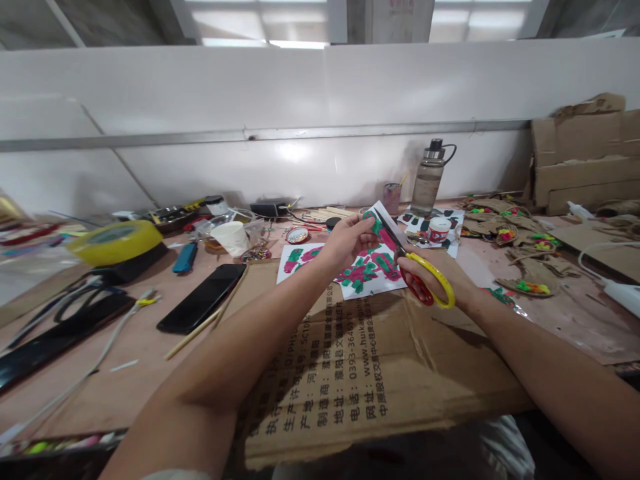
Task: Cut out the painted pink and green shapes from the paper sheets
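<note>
A pair of scissors (419,258) is held in the right hand (447,261), above the far part of a cardboard sheet (400,373), which is laid at the middle of the near edge of the tabletop (125,400). The long axis of the scissors is slanted: the blades are pointed toward the far edge and somewhat to the left, while the yellow and red handles are turned toward the near right corner. The fingers of this hand are curled around the handles; how widely the blades are parted cannot be told with certainty.

By the left hand (353,237) a painted paper piece (376,224) is pinched between the thumb and the bent fingers, just beside the blades. This piece is raised and tilted, with its upper end directed to the far edge.

Below it, painted paper (360,273) in pink and green is spread across the far edge of the cardboard sheet. Left of the cardboard, a black phone (203,297) is placed with a thin wooden stick (193,333) near it. Toward the far edge of the tabletop, a white cup (233,237) and a bottle (427,180) are seen standing.
</note>
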A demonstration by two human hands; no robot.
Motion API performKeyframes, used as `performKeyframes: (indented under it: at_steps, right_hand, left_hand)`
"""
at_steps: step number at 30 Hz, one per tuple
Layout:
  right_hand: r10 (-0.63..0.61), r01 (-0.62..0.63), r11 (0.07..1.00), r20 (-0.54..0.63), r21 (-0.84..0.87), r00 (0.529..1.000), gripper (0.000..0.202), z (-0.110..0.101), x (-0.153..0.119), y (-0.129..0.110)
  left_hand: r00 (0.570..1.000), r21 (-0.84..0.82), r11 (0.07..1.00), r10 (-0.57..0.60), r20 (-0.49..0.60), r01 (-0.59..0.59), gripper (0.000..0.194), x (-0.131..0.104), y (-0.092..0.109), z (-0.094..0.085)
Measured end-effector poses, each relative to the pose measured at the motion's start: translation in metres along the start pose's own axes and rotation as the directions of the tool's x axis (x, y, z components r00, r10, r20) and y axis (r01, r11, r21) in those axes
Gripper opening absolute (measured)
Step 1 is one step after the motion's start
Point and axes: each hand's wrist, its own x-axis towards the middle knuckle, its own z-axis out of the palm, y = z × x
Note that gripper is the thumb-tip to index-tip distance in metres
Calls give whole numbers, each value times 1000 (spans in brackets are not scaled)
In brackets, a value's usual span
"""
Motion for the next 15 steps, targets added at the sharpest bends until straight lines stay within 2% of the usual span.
performKeyframes:
  at_steps: [6, 15]
  right_hand:
    - [-14, 14, 1000, -16, 17, 1000, 42, 1, 2, 7]
    - [-45, 36, 994, -84, -102, 995, 39, 0, 8, 19]
  left_hand:
    - [1000, 14, 1000, 9, 9, -9, 35, -1, -2, 3]
    - [999, 15, 999, 43, 22, -44, 34, 0, -8, 3]
